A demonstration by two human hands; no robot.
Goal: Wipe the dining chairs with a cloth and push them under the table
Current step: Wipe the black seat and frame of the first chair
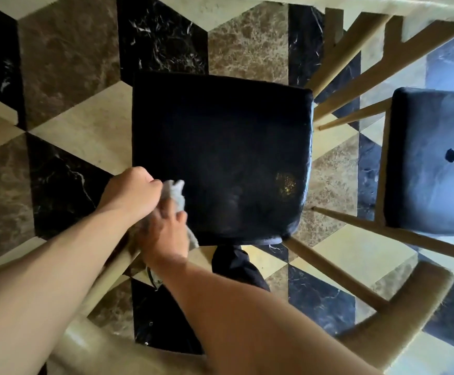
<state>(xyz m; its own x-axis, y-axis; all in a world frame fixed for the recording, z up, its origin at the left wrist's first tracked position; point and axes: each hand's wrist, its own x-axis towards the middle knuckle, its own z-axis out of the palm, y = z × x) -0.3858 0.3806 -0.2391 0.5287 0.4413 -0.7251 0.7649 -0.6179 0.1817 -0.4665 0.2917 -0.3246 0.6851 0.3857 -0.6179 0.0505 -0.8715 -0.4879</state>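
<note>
Left hand [135,192]: fisted at the near-left edge of the seat, gripping the upper end of the cloth [176,194].
Right hand [166,234]: crossed under the left, fingers curled onto the lower part of the same cloth, pinning it against the seat edge.
Cloth: small, pale grey, bunched between both hands, touching the left rim of the cushion; a tail peeking out below the right hand.
Near chair seat [220,155]: dark padded cushion, seen straight from above, pale wooden legs splaying out beneath; standing on open floor, not tucked in.
Worn patch [286,182]: yellowish scuff near the right edge of the seat (damage or dirt, hard to call).
Second chair seat [434,161]: dark cushion with two small holes, just right of the first, also standing out in the open.
Table [382,5]: only a pale edge along the top, well beyond both seats.
Floor [69,63]: patterned marble tiles, black, brown and cream.
Progress: wiping under way on the near chair, and working only its left edge right now; no telling how much of the cushion is done.
Left to do: probably the rest of this seat, the second chair, then pushing both under the table.
</note>
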